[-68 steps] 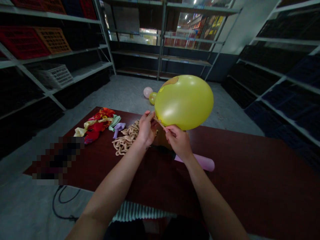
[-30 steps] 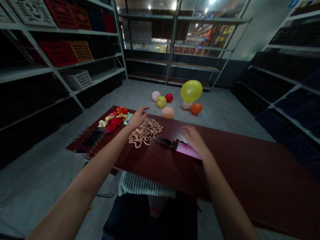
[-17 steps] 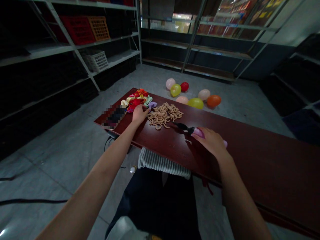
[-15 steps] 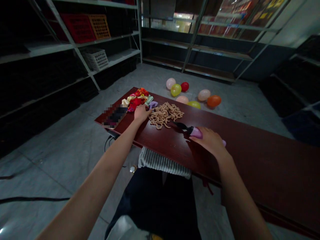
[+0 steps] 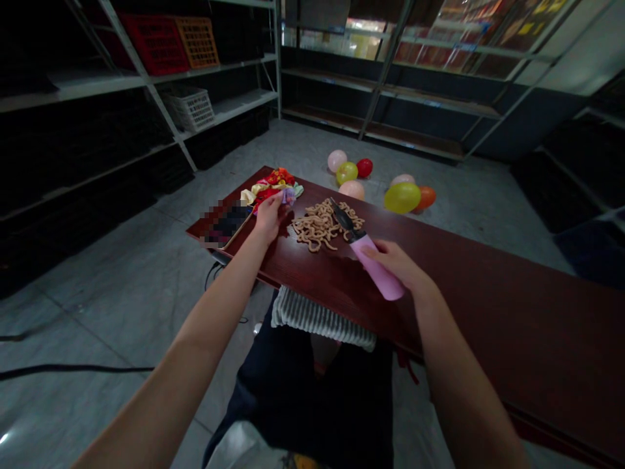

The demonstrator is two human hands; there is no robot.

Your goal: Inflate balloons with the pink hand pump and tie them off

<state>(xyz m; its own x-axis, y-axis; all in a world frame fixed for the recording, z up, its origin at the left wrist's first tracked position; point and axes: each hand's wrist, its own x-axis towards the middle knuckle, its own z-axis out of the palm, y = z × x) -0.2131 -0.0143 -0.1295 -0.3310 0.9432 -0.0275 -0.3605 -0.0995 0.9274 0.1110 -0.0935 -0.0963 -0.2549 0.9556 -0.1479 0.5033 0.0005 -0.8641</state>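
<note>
My left hand [image 5: 270, 217] is closed, its fingertips pinching a purple cloth piece [image 5: 288, 197] at the edge of a colourful cloth pile [image 5: 266, 189]. The pile has red, cream and green pieces. My right hand [image 5: 394, 260] is wrapped round a pink-handled tool [image 5: 378, 272] with a black tapered end. That end points away from me, over the right part of a heap of beige, curled, string-like pieces [image 5: 315, 228]. Whether the tip touches the heap, I cannot tell. The heap lies on the dark red table [image 5: 469, 286] between my hands.
A phone-like object, partly pixelated [image 5: 229, 225], lies at the table's left end. Several balloons [image 5: 402, 197] are on the floor beyond the table. Metal shelving [image 5: 336, 117] stands behind, with red [image 5: 155, 44] and white crates [image 5: 191, 109] at left. A striped grey cushion [image 5: 322, 319] is at the near edge.
My right hand has moved the tool left and turned it, its black end now over the heap. My left hand has shifted slightly left with the purple cloth. A yellow balloon has moved right.
</note>
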